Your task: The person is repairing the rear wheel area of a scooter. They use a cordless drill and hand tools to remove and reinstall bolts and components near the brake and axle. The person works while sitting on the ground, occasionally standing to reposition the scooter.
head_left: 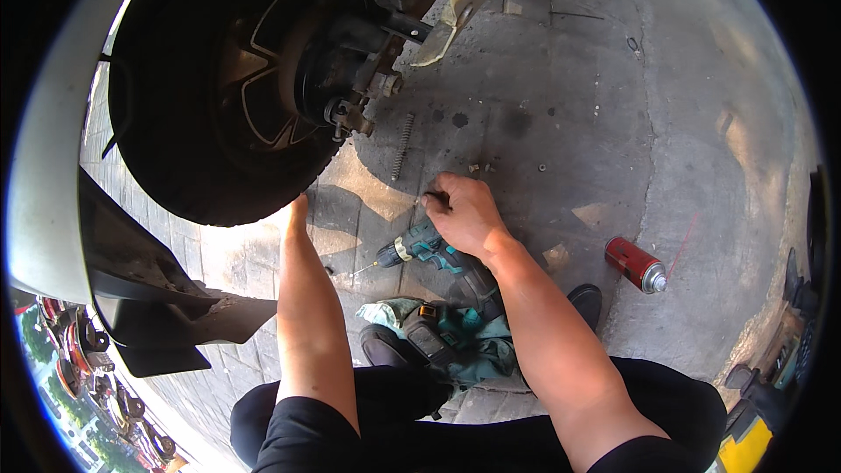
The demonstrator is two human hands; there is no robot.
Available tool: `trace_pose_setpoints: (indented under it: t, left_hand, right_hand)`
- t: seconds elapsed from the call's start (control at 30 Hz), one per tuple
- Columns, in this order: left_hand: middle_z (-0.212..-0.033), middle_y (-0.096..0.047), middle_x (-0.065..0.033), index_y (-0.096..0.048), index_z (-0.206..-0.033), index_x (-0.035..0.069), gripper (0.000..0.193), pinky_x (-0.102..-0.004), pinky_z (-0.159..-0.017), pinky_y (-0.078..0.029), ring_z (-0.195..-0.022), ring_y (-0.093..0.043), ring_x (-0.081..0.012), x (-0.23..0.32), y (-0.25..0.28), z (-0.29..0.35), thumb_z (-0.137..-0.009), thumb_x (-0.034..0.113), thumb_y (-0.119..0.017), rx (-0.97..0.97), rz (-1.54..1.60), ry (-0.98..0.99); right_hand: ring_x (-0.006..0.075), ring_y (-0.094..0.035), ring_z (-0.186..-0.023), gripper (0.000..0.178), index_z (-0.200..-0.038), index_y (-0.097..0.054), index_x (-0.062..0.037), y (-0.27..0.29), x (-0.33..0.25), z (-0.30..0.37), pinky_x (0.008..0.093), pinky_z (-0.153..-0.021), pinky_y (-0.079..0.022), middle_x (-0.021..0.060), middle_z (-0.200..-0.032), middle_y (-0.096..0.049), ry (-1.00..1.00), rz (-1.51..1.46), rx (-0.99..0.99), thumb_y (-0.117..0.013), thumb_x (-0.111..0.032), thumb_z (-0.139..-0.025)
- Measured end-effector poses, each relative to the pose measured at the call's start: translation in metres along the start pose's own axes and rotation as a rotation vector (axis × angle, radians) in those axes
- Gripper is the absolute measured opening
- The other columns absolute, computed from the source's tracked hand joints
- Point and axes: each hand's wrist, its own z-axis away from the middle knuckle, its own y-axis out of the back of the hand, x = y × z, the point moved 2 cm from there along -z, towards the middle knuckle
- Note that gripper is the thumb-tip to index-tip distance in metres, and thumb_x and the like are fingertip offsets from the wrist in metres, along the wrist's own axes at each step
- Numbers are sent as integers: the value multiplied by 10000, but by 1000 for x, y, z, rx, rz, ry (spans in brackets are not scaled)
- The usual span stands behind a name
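Note:
A large black tyre on a wheel (166, 123) fills the upper left, with rusty hub parts (359, 105) on its right side. My left hand (300, 207) reaches to the tyre's lower edge; its fingers are hidden there. My right hand (469, 215) is closed, its fingers curled round a small dark thing (437, 201) that I cannot make out. Just below it, a teal and black cordless drill (425, 245) lies on the ground with a long thin bit pointing left. A coil spring (402, 147) lies beyond my right hand.
A red spray can (632, 263) lies on its side at the right. Between my feet is a teal cloth (482, 359) with a dark power tool (429, 333). Small metal bits (475, 168) dot the paving. A black flap (175, 315) hangs beneath the pale bodywork (48, 201).

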Motion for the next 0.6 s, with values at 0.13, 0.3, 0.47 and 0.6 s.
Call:
trace_pose_setpoints:
  t: [0.13, 0.3, 0.47, 0.6]
  left_hand:
    - [-652, -541, -70, -601, -847, 69, 129, -337, -524, -470, -537, -534, -208, -3, -2, 52, -834, 198, -600, -300, 750, 215]
    - [-714, -582, -45, -568, -829, 7, 99, -236, -534, -440, -605, -535, -108, 15, 19, 178, -845, 80, -633, -255, 1415, 169]
    - [-799, -637, -39, -610, -904, -33, 91, -247, -652, -468, -708, -554, -88, 43, 64, 240, -862, 28, -662, -356, 1191, -166]
    - [-834, -637, -74, -601, -1041, -55, 271, -259, -600, -486, -675, -585, -123, 64, 113, 213, -864, 134, -679, -293, 1306, -231]
  right_hand:
    - [362, -683, -859, 199, -937, -659, 19, -24, -11, -3, 392, -768, -530, 212, -892, -694, 95, 17, 14, -648, -162, -856]
    - [316, -681, -870, 390, -1001, -655, 48, -77, -25, -8, 384, -751, -519, 205, -898, -693, -102, -184, 7, -631, -326, -897]
    - [175, -618, -776, 265, -919, -636, 42, -78, -18, -7, 348, -680, -482, 136, -825, -676, -276, -406, -109, -624, -223, -916]
    - [148, -609, -591, 202, -992, -557, -36, -51, -26, -2, 310, -524, -504, 62, -735, -620, -407, -912, 110, -572, -236, -974]
